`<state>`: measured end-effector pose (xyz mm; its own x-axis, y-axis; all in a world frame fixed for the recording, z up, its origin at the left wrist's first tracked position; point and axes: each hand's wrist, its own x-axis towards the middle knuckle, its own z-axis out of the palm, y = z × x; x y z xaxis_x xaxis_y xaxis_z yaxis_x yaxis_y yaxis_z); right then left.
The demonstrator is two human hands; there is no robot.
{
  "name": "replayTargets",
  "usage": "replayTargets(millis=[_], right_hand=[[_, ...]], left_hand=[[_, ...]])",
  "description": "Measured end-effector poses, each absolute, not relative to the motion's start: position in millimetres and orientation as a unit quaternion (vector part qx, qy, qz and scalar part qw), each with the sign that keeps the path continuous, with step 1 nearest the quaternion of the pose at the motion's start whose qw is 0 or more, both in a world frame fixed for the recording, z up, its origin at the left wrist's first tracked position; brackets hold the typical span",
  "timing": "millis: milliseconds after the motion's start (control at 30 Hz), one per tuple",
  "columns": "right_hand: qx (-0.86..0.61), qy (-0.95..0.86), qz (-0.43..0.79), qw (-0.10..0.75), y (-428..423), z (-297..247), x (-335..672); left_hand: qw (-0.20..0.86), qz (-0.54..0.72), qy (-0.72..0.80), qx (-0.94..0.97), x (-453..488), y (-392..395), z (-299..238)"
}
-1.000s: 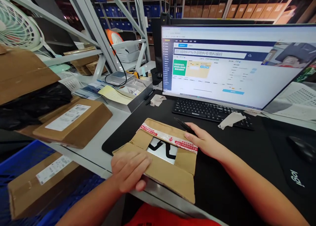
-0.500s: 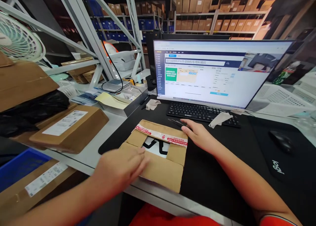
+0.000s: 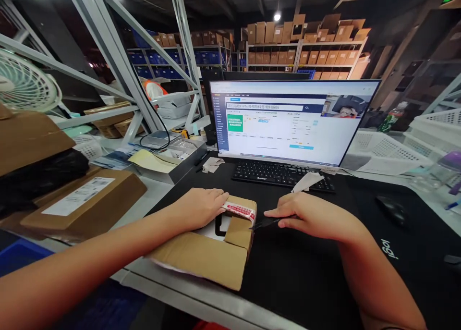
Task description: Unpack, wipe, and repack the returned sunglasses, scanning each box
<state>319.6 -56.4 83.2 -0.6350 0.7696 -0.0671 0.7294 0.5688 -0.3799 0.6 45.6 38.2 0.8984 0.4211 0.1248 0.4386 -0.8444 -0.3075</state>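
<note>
A flat cardboard box [image 3: 205, 260] lies on the black desk mat, with red-and-white printed tape [image 3: 240, 210] along its far part. Between its flaps shows a white surface with a black printed shape [image 3: 221, 224]. My left hand [image 3: 201, 206] rests across the far left part of the box, its fingers gripping over the taped edge; the thumb is hidden. In my right hand [image 3: 297, 212] is a slim black pointed tool [image 3: 266, 220], held in closed fingers. Its tip is at the right edge of the box, by the end of the tape.
A keyboard [image 3: 266, 172] and monitor [image 3: 277, 123] stand behind the box. Crumpled paper [image 3: 213, 164] lies on the mat, with another white scrap [image 3: 307, 182] by the keyboard. A mouse [image 3: 391, 210] is at right; a labelled carton [image 3: 90, 200] and a fan [image 3: 27, 82] are at left.
My left hand has moved from the box's near left side to its far taped edge. My right hand has brought the pointed tool down to the right edge. The view has tilted up.
</note>
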Motion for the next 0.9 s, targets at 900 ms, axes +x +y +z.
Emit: replayTargets(millis=[900], right_hand=[[-0.42,-0.877,0.201,0.12,-47,80,333]], left_hand=[[0.087,-0.068,-0.297,-0.948,5,41,45]])
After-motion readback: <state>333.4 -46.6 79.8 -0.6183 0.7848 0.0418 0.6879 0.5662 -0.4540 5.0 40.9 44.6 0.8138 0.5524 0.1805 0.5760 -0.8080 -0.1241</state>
